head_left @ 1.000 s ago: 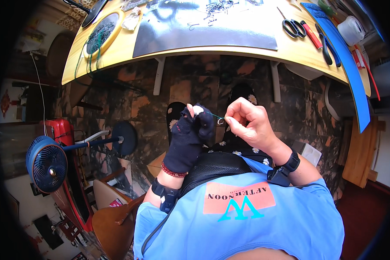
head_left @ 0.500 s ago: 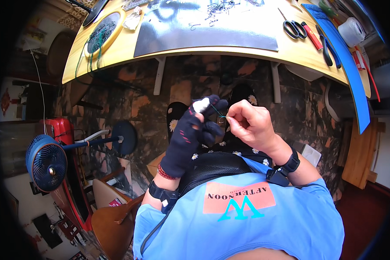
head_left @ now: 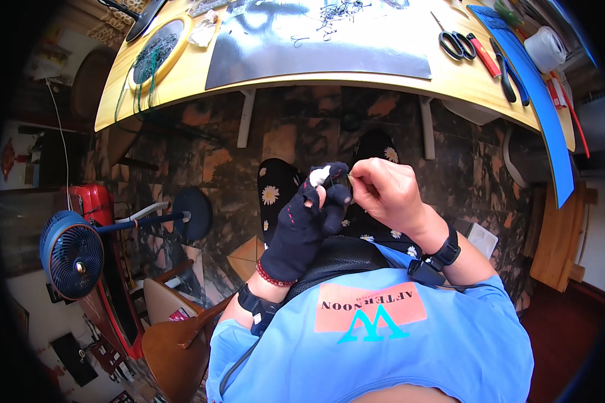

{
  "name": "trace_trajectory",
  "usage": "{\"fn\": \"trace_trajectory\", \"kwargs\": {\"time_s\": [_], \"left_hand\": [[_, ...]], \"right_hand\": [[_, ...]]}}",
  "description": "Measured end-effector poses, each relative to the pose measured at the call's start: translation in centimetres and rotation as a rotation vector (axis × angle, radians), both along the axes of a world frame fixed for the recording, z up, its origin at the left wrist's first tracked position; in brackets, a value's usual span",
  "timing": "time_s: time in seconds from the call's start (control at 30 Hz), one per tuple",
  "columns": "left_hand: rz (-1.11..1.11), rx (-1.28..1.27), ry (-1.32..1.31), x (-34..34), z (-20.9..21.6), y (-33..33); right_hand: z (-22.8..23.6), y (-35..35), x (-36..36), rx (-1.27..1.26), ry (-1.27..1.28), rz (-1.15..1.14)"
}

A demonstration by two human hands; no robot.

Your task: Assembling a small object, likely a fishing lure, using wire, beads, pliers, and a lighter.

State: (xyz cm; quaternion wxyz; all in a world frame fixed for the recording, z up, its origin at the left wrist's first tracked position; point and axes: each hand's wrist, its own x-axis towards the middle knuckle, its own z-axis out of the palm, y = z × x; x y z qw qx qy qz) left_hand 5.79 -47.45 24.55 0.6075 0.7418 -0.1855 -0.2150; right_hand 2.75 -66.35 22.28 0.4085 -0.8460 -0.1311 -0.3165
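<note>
On my feed the right hand (head_left: 386, 191) is bare, its grip closed in a pinch of thumb and forefinger; a fine thread (head_left: 349, 178) shows at the fingertips, in the narrow gap between the two hands. The left hand (head_left: 309, 211), in a black glove with a white wrap (head_left: 320, 176) at one fingertip, is curled just beside it, and I cannot tell whether its grip is closed on the thread (the dark fingers hide it from me). A red beaded bracelet (head_left: 274, 277) rings the left wrist.

Both hands hang over the lap, above black daisy-print trousers (head_left: 270, 195), on the near side of the tabletop (head_left: 117, 97). At its middle I see a dark glossy sheet (head_left: 316, 65), with a scatter of small black hooks (head_left: 339, 15) toward its far side. Left of the sheet lies a crumpled white tissue (head_left: 203, 32), then a yellow-rimmed round dish (head_left: 183, 41) with a dark tangle and green threads (head_left: 150, 84) trailing over its near edge. To the right I make out black-handled scissors (head_left: 457, 46), a red tool (head_left: 485, 57), dark-handled pliers (head_left: 511, 82) and a long blue board (head_left: 554, 144). A blue fan (head_left: 74, 255) stands well apart on the left.
</note>
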Motion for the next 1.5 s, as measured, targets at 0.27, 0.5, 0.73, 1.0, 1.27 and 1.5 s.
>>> {"fn": "trace_trajectory", "kwargs": {"time_s": [0.27, 0.5, 0.73, 1.0, 1.27, 1.5], "left_hand": [[0.091, -0.142, 0.295, 1.3, 0.9, 1.2], [-0.013, -0.146, 0.239, 2.8, 0.9, 0.7], [-0.056, -0.138, 0.243, 2.7, 0.9, 0.4], [-0.051, -0.091, 0.387, 2.8, 1.6, 0.2], [0.026, -0.197, 0.231, 2.8, -1.4, 0.2], [0.090, -0.201, 0.172, 3.6, -2.2, 0.8]], "right_hand": [[0.0, -0.4, -0.8, -0.027, 0.076, 0.097], [0.8, -0.9, -1.3, -0.040, 0.154, 0.179], [1.2, -0.7, -1.6, 0.003, 0.178, 0.175], [1.5, -1.0, -1.6, 0.007, 0.257, 0.229], [1.0, -0.5, -1.7, -0.057, 0.241, 0.152], [0.7, -1.2, -1.6, 0.008, 0.265, 0.083]]}}
